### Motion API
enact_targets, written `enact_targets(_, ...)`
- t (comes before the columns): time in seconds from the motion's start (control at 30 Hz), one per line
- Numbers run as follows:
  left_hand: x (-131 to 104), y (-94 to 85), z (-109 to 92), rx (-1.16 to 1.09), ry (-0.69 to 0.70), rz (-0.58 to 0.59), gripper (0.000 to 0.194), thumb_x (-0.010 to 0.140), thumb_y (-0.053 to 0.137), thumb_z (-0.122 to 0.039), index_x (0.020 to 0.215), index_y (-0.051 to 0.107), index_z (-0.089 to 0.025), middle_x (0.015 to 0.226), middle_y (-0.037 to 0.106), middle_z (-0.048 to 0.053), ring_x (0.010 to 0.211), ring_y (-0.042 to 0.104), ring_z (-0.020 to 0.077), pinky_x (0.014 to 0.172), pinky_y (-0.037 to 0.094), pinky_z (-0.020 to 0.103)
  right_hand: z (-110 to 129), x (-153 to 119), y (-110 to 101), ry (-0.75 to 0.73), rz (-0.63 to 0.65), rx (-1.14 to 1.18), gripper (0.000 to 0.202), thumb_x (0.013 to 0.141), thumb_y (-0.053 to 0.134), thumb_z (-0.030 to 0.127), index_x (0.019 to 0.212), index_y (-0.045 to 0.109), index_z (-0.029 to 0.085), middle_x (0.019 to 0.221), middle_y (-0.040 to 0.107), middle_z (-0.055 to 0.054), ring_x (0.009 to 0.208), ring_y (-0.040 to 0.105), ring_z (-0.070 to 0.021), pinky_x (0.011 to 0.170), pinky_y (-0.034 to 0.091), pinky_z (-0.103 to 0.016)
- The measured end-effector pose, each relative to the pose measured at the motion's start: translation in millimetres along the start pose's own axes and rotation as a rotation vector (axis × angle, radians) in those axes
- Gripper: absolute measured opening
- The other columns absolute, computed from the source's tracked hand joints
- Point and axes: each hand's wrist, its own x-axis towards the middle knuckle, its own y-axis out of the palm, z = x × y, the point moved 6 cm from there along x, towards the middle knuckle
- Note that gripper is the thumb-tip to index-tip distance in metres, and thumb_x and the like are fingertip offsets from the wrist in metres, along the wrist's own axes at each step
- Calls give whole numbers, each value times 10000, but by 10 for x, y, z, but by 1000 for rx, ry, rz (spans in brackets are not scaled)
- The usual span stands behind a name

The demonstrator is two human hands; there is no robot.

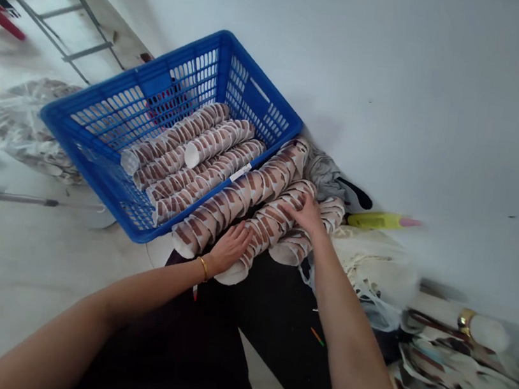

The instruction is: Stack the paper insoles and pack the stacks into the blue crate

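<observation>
A long stack of nested brown-and-white patterned pieces, cup-shaped and apparently fabric, lies slanting on the black surface. Over its near end is my left hand, fingers curved across the side. Farther up the same stack, my right hand grips it with the thumb apart from the fingers. A similar stack lies to the left against the basket, and a shorter stack lies to the right, partly behind my right hand. The blue plastic basket holds several more such stacks.
A yellow tool-like item with a pink tip lies by the white wall. Plastic bags and piled fabric sit at right. A plastic-wrapped bundle and metal frame stand left. The black surface carries small scraps.
</observation>
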Motion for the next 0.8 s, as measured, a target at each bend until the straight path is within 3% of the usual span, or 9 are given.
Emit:
enact_targets(0.17, 13, 69, 43, -91, -152, -13, 533, 980, 388, -170, 1506, 341, -106, 1347, 544, 192, 1440, 351, 348, 1018, 495, 425, 178, -30, 49, 106, 71, -13, 1028, 667, 719, 706, 1412, 390, 77, 1378, 488, -242, 1247, 502, -360, 1065, 390, -447)
enact_targets(0.3, -12, 150, 83, -142, -239, -3, 599, 939, 425, -134, 1523, 293, -121, 1359, 510, 206, 1370, 435, 322, 909, 552, 363, 381, -131, 98, 140, 71, -45, 1085, 681, 695, 723, 1475, 303, 96, 1430, 397, -281, 1277, 473, -417, 1072, 365, -500)
enact_targets(0.53, 18, 176, 83, -139, -318, -13, 651, 908, 437, -95, 1535, 264, -106, 1542, 321, 276, 1296, 500, 320, 982, 492, 423, 493, -339, 211, 176, 76, -139, 1221, 634, 746, 707, 1521, 198, 71, 1475, 327, -314, 1327, 402, -469, 1087, 332, -521)
enact_targets(0.67, 97, 130, 79, -168, -316, 33, 648, 892, 466, -95, 1517, 312, -164, 1420, 462, 222, 1179, 551, 304, 883, 532, 398, 496, -299, 201, 142, 129, -144, 1222, 622, 779, 671, 1505, 225, 34, 1419, 428, -315, 1290, 472, -435, 1069, 370, -490)
enact_targets(0.8, 130, -34, 72, -192, -261, 37, 583, 868, 523, -131, 1439, 425, -191, 1281, 547, 153, 1110, 547, 287, 832, 544, 357, 512, -324, 78, 110, 131, -140, 1174, 621, 790, 635, 1488, 276, 33, 1409, 478, -294, 1294, 492, -412, 1069, 386, -475)
